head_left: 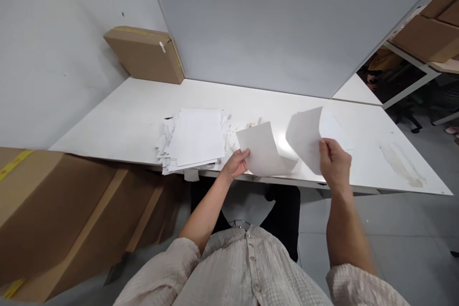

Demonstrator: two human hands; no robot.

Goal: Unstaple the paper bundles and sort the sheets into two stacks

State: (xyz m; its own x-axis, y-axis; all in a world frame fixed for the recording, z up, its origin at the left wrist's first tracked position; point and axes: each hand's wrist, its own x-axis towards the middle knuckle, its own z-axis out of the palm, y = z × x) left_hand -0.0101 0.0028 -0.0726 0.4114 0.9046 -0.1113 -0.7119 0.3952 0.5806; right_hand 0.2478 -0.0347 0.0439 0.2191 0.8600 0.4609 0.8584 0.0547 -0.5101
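My left hand [236, 164] pinches the left edge of a curved white sheet of paper [263, 150] above the front edge of the table. Farther right, my right hand [335, 162] grips another white sheet [305, 136] by its right side, holding it raised and bent. The two sheets are apart from each other. To the left of my left hand lies an uneven stack of papers [198, 135] with a blank sheet on top. Behind my right hand, more white paper [335, 129] lies on the table, partly hidden. Small paper scraps [253, 124] are scattered between the stack and the sheets.
The white table [366, 153] runs along a grey panel [258, 28]. A closed cardboard box [147, 55] leans in its back left corner. Large cardboard boxes [64, 210] stand at the lower left. More boxes [430, 36] sit on a shelf at the right.
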